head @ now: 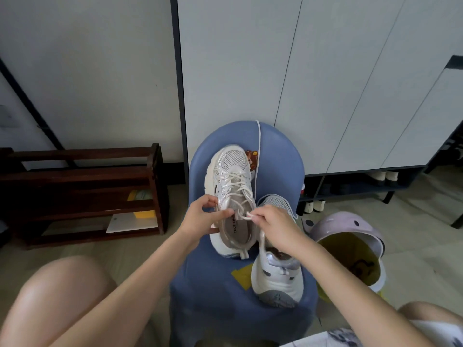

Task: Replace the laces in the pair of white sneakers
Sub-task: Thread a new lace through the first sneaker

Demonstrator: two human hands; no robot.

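Mesh white sneaker [231, 186], round cord lace [241, 216] pinched by right hand [274, 225]

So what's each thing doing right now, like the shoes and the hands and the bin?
Laced white mesh sneaker: upright on the blue plastic chair, lace partly threaded.
Second white sneaker: tipped on its side, sole showing.
Loose white lace: draped over the chair back.
Left hand: steadying the laced sneaker's collar.
Right hand: pinching a lace end.
Lilac bin: lid open.
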